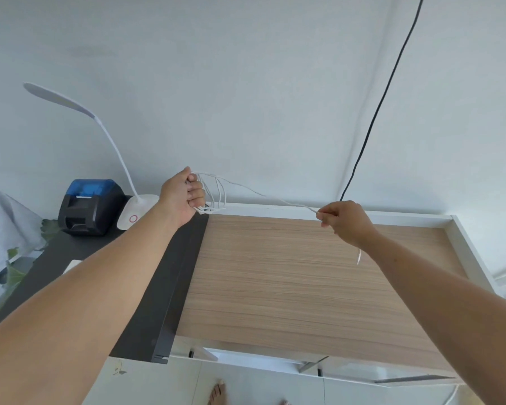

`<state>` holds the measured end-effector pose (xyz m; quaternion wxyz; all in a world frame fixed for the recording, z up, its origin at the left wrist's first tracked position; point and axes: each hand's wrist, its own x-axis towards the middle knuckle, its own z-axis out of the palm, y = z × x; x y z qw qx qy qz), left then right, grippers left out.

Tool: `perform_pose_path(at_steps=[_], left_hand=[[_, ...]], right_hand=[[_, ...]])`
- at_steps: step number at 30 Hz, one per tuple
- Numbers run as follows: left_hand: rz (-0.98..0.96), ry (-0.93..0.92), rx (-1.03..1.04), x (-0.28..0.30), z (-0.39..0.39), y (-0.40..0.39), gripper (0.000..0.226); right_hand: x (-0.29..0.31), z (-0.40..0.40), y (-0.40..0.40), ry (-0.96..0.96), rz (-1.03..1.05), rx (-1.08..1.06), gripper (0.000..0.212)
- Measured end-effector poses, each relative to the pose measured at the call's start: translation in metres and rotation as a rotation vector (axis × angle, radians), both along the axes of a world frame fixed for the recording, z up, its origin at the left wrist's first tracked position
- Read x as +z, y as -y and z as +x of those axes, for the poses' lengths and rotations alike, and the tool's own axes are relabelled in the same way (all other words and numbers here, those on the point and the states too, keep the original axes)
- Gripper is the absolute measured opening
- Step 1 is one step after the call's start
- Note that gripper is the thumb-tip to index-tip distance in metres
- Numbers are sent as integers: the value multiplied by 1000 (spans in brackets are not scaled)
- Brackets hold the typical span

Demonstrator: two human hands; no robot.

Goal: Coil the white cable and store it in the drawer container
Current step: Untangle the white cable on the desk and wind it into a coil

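Note:
My left hand is closed around several loops of the thin white cable, held in the air above the back left corner of the wooden tabletop. One strand runs from the loops to the right, to my right hand, which pinches it between thumb and fingers. The cable's free end hangs below my right hand, over the wood. No drawer container shows clearly; only white parts under the table's front edge are visible.
A white desk lamp and a black and blue printer stand on the dark table at left. A black cable runs down the wall behind the desk. A white rim edges the wooden top. Bare feet show below.

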<state>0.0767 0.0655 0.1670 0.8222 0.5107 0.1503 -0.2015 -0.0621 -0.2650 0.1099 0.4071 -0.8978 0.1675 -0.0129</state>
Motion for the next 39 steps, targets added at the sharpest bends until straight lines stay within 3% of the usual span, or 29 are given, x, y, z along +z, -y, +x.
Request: perform_pose_path(at_steps=[4, 10, 17, 22, 34, 39], left_hand=[[96, 36, 9, 3, -3, -5, 41], [329, 121, -14, -6, -16, 19, 30], [421, 197, -262, -18, -37, 38, 32], [472, 190, -407, -26, -60, 49, 34], [400, 157, -755, -22, -75, 38, 34], [272, 145, -681, -13, -67, 36, 38]], right_hand=[[1, -3, 6, -32, -57, 41, 18], [13, 5, -30, -235, -388, 373, 16], [32, 10, -65, -173, 22, 536, 6], [42, 16, -77, -63, 150, 462, 9], [43, 18, -53, 143, 83, 117, 16], [30, 11, -45, 44, 9, 150, 14]])
